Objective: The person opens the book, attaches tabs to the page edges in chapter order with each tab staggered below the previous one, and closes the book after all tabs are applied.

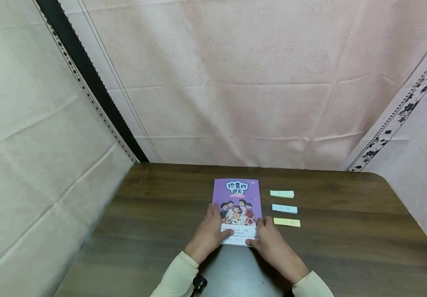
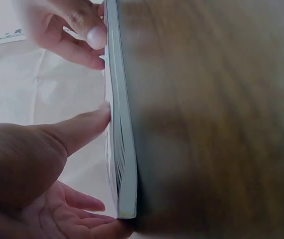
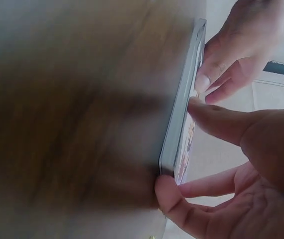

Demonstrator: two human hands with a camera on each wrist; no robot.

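A purple book (image 1: 236, 212) with cartoon figures and Chinese lettering on its cover lies closed on the wooden table. My left hand (image 1: 209, 232) holds its left edge, thumb on the lower cover and fingers along the side. At the lower right edge my right hand (image 1: 273, 245) grips it the same way. The left wrist view shows the page edges of the book (image 2: 122, 124), slightly parted near one corner. From the right wrist, a curled finger (image 3: 172, 196) meets the corner of the book (image 3: 182, 114). The book's underside is hidden.
Right of the book, three strips of sticky notes lie in a column: pale green (image 1: 282, 194), blue (image 1: 284, 209) and yellow (image 1: 287, 222). The wooden table (image 1: 347, 231) ends at a hanging pale cloth (image 1: 254, 103) behind, with more cloth on both sides.
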